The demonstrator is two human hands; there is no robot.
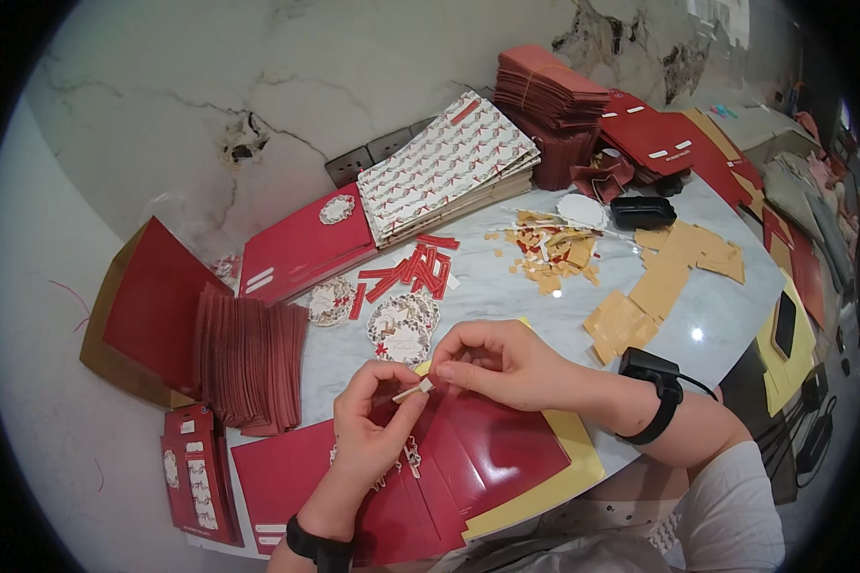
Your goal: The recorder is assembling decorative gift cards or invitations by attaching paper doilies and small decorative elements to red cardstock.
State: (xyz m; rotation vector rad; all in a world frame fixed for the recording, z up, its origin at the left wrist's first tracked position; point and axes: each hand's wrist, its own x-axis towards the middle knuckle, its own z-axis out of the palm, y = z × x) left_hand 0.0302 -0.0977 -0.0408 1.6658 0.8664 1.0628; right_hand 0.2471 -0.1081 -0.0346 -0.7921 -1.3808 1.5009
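Observation:
Between its thumb and fingers my left hand (373,412) holds a small strip (414,390) with a pale, tan back. My right hand (494,362) is close by, thumb and index finger pinched at the strip's far end; whether they grip a piece is hard to see. Below both hands lie red printed card sheets (502,451), with yellow paper (570,437) under their right side. Scalloped wreath-print tags (403,326) are just beyond my hands. Small red label strips (419,268) lie in a loose pile behind the tags.
Brown-red folded papers (251,358) stand at left beside an open red box (158,315). Patterned sheets (448,165) and banded paper stacks (552,86) are at the back. Tan scraps (555,251), a black case (643,213) and tan backing paper (659,283) lie right. A phone (784,324) is far right.

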